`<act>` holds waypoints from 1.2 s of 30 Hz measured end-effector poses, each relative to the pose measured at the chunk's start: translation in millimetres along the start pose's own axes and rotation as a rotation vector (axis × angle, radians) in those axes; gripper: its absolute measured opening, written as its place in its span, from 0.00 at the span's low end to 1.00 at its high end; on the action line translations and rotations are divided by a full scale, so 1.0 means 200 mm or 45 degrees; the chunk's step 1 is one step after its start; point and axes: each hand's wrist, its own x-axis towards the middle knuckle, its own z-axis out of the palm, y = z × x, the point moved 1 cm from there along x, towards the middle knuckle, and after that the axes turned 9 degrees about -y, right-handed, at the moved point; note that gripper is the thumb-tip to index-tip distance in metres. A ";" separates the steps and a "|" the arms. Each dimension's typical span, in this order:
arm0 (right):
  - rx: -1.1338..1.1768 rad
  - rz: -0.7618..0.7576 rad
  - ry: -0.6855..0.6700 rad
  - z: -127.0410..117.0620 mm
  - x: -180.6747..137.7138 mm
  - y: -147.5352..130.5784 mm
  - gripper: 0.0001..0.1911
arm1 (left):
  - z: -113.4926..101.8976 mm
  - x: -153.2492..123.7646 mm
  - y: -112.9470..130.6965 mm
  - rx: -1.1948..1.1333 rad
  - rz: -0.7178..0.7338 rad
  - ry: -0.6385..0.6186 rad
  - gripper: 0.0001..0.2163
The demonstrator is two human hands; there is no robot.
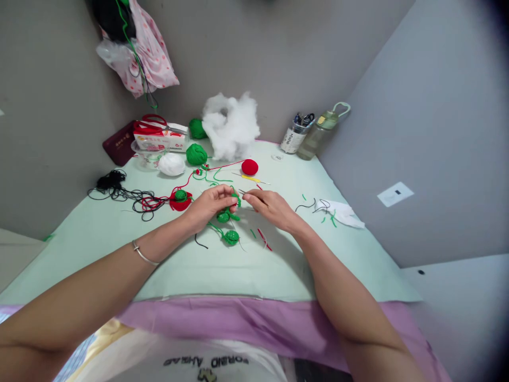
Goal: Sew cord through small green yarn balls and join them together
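Note:
My left hand (212, 204) is closed in a pinch on a small green crocheted piece (236, 199) at the middle of the pale green table cover (278, 265). My right hand (268, 206) is pinched on a thin needle or hook (242, 192) whose tip points at that piece. Just below the hands lie two more green crocheted bits (223, 217) (231, 237) joined by green yarn. A red and green crocheted piece (180, 200) lies to the left of my left hand.
At the back stand white stuffing (230, 124), green yarn balls (196, 154), a white ball (172, 164), a red crocheted disc (249, 167), a box with red scissors (159, 132), a tool jar (295, 135) and a bottle (318, 135). Black yarn (115, 188) tangles at left. White tissue (340, 213) lies right.

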 end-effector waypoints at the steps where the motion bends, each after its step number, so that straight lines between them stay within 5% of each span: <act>1: -0.014 0.007 -0.006 0.00 0.00 0.00 0.22 | 0.00 0.00 0.00 0.031 0.011 -0.001 0.13; 36: 0.185 0.067 -0.075 0.01 0.01 -0.02 0.21 | 0.00 0.01 -0.03 0.053 -0.008 -0.044 0.13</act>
